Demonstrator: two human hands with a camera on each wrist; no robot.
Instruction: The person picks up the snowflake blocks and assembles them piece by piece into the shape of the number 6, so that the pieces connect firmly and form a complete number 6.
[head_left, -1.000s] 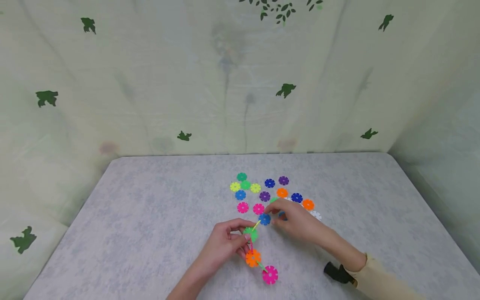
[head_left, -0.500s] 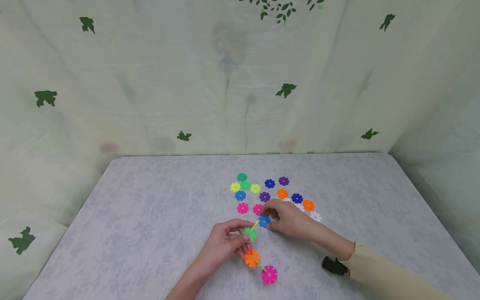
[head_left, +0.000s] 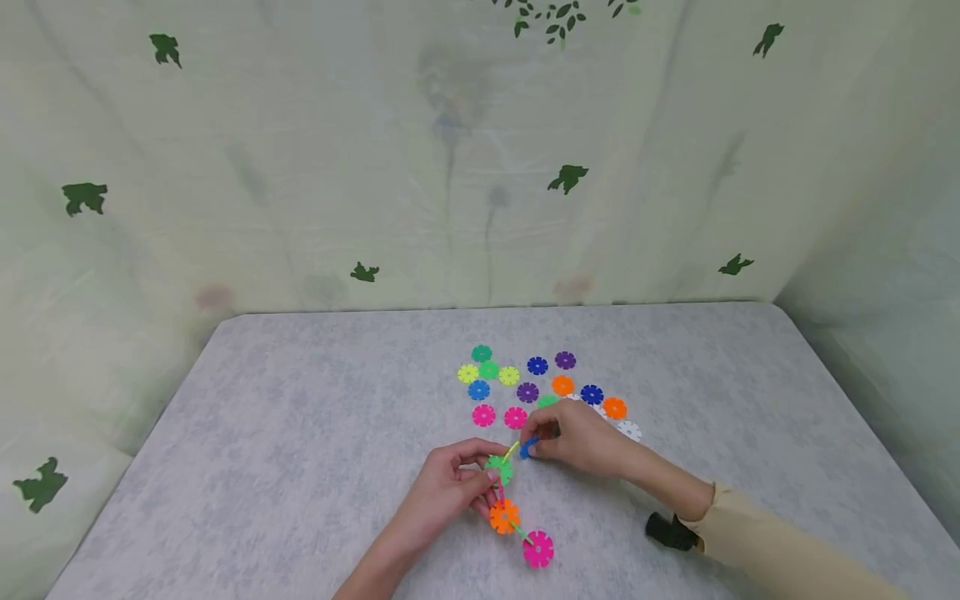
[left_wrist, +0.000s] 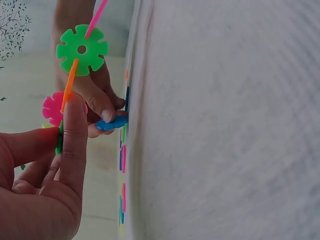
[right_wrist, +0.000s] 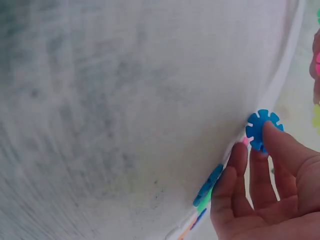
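Note:
My left hand (head_left: 452, 483) pinches a green notched plastic disc (head_left: 501, 468) between thumb and fingers. That disc belongs to a chain of slotted discs: a yellow disc (head_left: 512, 451) sticks out at its far end. Toward me follow a pink disc seen edge-on, an orange disc (head_left: 505, 517), a small green edge and a pink disc (head_left: 538, 550). Just right of the yellow disc, my right hand (head_left: 573, 437) pinches a separate blue notched disc (right_wrist: 257, 131), thumb on its face. In the head view the blue disc appears nearly edge-on, close to the yellow one but apart.
Loose notched discs lie flat beyond the hands, among them a pink disc (head_left: 483, 415), a purple disc (head_left: 528, 392) and an orange disc (head_left: 615, 408). My right hand partly covers some. A patterned curtain (head_left: 315, 167) hangs behind the grey tabletop (head_left: 315, 417).
My right hand has closed in on the blue disc and turned it from face-up to nearly edge-on. The left hand and its chain have hardly moved.

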